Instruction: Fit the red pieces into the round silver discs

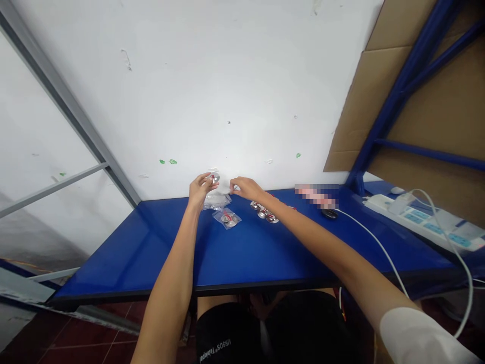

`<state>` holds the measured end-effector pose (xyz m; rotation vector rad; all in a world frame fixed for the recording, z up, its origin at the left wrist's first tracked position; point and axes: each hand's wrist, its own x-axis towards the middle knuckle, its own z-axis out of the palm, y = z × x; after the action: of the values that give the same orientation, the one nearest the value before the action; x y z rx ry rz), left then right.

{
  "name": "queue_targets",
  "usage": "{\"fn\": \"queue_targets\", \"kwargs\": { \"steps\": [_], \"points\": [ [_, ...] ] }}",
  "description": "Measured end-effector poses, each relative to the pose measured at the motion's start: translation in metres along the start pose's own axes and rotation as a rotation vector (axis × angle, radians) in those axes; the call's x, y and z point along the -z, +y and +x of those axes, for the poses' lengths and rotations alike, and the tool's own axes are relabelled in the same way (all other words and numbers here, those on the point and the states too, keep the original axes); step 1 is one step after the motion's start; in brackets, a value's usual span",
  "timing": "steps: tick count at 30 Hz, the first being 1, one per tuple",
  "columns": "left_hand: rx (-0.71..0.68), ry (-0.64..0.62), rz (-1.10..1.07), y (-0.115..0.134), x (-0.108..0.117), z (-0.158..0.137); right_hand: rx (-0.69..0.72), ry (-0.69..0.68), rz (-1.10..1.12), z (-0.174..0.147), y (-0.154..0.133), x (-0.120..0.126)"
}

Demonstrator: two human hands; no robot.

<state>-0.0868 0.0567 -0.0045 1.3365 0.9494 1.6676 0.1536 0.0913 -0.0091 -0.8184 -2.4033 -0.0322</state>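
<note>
My left hand [200,188] is raised above the back of the blue table, its fingers closed on a small finger cymbal [214,177], a shiny metal disc with a bit of red cord. Just to the right, my right hand [243,187] is closed in a pinch; what its fingertips hold is too small to make out. Below and between the hands lie clear plastic bags [217,201]. Nearer to me is a filled clear bag [228,218] with metal discs and red cord inside. Several more finger cymbals [262,213] lie beside my right forearm, which partly hides them.
The blue table [159,253] stands against a white wall [227,91]. On its right are a blurred-out pinkish item [316,196], a black oval object [329,214], a white cable [373,235] and a power strip [424,222]. A blue metal frame [394,111] rises at right.
</note>
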Motion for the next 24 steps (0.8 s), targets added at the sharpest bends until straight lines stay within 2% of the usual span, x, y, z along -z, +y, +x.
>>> {"fn": "queue_targets", "kwargs": {
  "steps": [2,4,7,11,14,16,19,24],
  "points": [
    [-0.028,-0.077,0.025,0.0,-0.009,-0.003,-0.027,0.007,0.022,-0.005,0.001,0.002],
    [-0.041,-0.096,0.082,-0.004,-0.014,-0.004,-0.053,-0.011,0.002,-0.004,0.0,-0.001],
    [-0.068,-0.006,0.192,-0.009,-0.012,-0.004,-0.075,-0.042,0.014,0.003,-0.004,-0.012],
    [-0.102,0.157,0.246,-0.009,0.001,0.002,-0.115,-0.023,0.156,0.014,-0.005,-0.023],
    [-0.133,0.161,0.187,0.0,0.001,0.002,-0.126,0.044,0.198,0.013,-0.005,-0.013],
    [-0.169,0.105,0.129,0.009,-0.008,-0.001,-0.135,0.106,0.197,0.007,-0.009,0.001],
    [-0.225,-0.058,0.086,0.023,-0.032,-0.014,-0.183,0.181,0.148,-0.011,-0.02,0.025],
    [-0.238,-0.348,0.208,0.036,-0.073,-0.042,-0.228,0.217,0.041,-0.054,-0.036,0.055]
  ]
}}
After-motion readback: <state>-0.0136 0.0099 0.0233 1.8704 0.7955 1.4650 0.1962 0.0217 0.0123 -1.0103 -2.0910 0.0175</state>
